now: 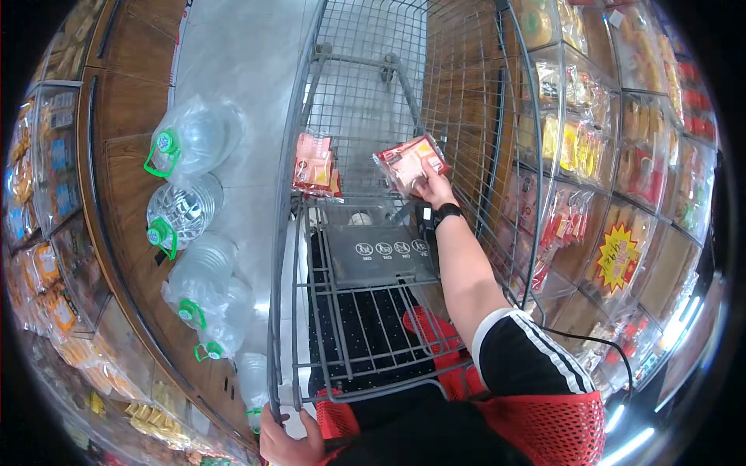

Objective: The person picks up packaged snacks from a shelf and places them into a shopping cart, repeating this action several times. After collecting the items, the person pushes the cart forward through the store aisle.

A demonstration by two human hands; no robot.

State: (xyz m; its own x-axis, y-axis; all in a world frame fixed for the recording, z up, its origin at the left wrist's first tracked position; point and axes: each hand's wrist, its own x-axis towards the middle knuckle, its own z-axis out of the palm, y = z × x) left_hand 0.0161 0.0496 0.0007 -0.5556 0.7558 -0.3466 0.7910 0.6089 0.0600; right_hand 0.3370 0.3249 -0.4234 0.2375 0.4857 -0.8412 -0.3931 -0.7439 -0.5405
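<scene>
My right hand point(433, 189) reaches into the shopping cart point(336, 342) and grips a red and pink snack packet point(412, 159), with the thumb lying over its front. To the left of it, inside the cart, a small stack of similar pink and red packets point(314, 165) lies near the left wire wall. At the bottom of the view my left hand point(291, 439) is beside the cart's near left corner, its fingers curled; what they grip is partly hidden. A grey plastic panel point(381, 252) with printed icons is on the cart's seat part.
Several large clear water bottles point(186, 210) with green caps and handles stand on the floor left of the cart. Shelves of bagged foods point(575, 147) rise close on the right, with a yellow and red price sign point(616, 256). More bagged goods point(54, 287) fill the left shelves.
</scene>
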